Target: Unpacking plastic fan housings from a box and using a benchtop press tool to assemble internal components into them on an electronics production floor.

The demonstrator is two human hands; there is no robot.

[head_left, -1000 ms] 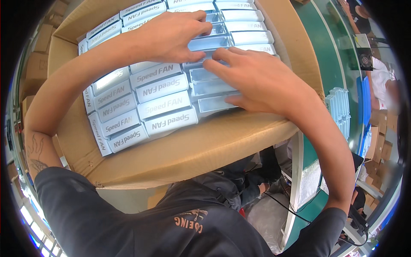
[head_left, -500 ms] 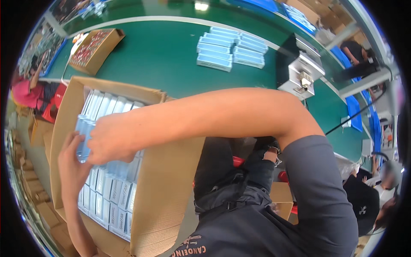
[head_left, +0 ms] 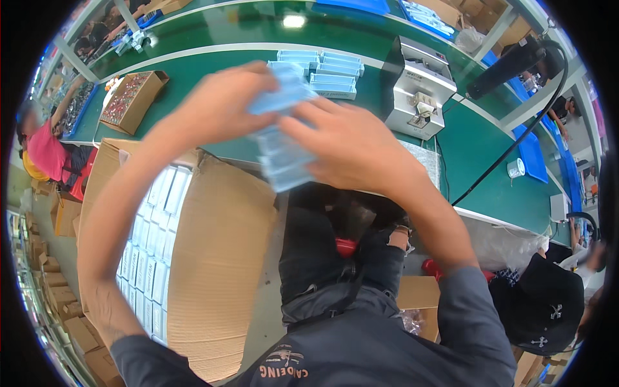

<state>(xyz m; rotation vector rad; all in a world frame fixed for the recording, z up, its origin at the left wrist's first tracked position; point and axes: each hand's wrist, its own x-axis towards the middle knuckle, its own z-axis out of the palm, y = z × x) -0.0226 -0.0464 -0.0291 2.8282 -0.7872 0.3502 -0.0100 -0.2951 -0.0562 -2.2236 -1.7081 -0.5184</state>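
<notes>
Over the front edge of the green bench, my two hands hold a group of light blue narrow boxes (head_left: 282, 158), blurred by motion. My left hand (head_left: 225, 103) grips its upper left part. From the right, my right hand (head_left: 351, 145) closes its fingers on the side. Below my left forearm stands a large open carton (head_left: 213, 271), filled with rows of small blue-and-white boxes (head_left: 143, 258). More light blue open boxes (head_left: 333, 86) lie in two groups on the bench beyond my hands.
A grey-and-black machine (head_left: 419, 97) stands on the green bench (head_left: 474, 155) at the right. At the left is a small carton of red and silver parts (head_left: 132, 103). A black cable (head_left: 503, 161) crosses the right side. A person in pink (head_left: 48, 151) sits far left.
Both hands have come up out of the large carton, moving right and away to the bench edge, carrying the light blue boxes. The view has shifted slightly.
</notes>
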